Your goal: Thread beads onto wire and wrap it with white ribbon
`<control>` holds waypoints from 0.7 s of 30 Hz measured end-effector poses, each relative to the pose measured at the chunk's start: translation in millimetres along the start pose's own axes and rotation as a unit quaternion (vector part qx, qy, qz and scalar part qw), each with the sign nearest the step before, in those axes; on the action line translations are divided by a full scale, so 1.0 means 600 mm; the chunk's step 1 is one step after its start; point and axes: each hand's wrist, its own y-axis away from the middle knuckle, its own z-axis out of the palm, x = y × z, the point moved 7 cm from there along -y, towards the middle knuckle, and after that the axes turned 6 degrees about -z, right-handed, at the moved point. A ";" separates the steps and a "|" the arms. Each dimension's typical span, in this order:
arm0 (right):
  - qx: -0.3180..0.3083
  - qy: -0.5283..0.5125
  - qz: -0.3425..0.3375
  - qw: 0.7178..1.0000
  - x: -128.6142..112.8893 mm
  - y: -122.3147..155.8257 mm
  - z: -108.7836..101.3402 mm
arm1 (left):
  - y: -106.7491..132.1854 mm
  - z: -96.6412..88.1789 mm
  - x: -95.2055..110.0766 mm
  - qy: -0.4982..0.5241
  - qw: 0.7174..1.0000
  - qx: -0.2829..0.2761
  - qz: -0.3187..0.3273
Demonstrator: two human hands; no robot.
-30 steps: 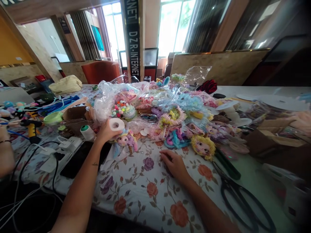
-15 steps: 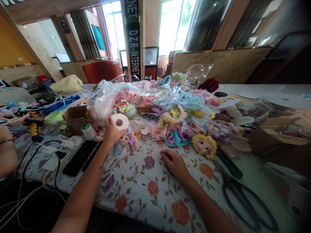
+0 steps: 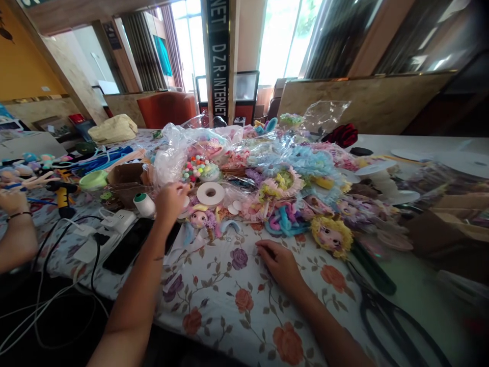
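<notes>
My left hand (image 3: 170, 203) is over the left side of the pile, its fingers partly showing and loosely extended, with nothing visible in them. Just right of its fingertips lies a white roll of tape (image 3: 201, 193). Below that roll is a doll's face with purple hair (image 3: 198, 219), and beside it a pale blue curved piece (image 3: 230, 226). On the flowered tablecloth (image 3: 217, 285) rests my right hand (image 3: 280, 262), fingers stretched out and holding nothing. A yellow-haired doll's head (image 3: 331, 235) lies to its right.
Large black scissors (image 3: 397, 326) lie at the right. Plastic-wrapped frilly pieces (image 3: 305, 163) are heaped across the middle. At left are a thread spool (image 3: 144, 205), a phone (image 3: 128, 247), a power strip (image 3: 95, 242), a glue gun (image 3: 64, 196) and another person's hand (image 3: 15, 204).
My left hand has let go of the tape roll, which now lies on the pile, and has moved slightly left of it. My right hand keeps its place on the cloth. The view has shifted slightly.
</notes>
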 end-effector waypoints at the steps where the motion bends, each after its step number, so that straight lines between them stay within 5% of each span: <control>1: -0.002 0.005 0.000 1.000 0.000 0.000 0.001 | -0.004 -0.015 -0.028 -0.005 1.000 -0.004 -0.020; 6: -0.009 0.023 -0.007 1.000 -0.003 -0.002 0.005 | 0.000 -0.006 -0.096 0.002 0.993 -0.118 -0.005; 12: -0.015 0.010 0.002 1.000 -0.003 0.001 0.006 | 0.003 0.053 -0.074 0.032 0.990 -0.134 -0.010; 17: 0.006 0.034 -0.016 0.999 -0.010 0.005 0.000 | -0.013 0.052 -0.077 0.113 0.983 -0.136 -0.049; 21: -0.010 0.075 -0.120 0.990 -0.083 -0.018 0.026 | -0.028 0.049 -0.080 0.194 0.959 -0.196 -0.064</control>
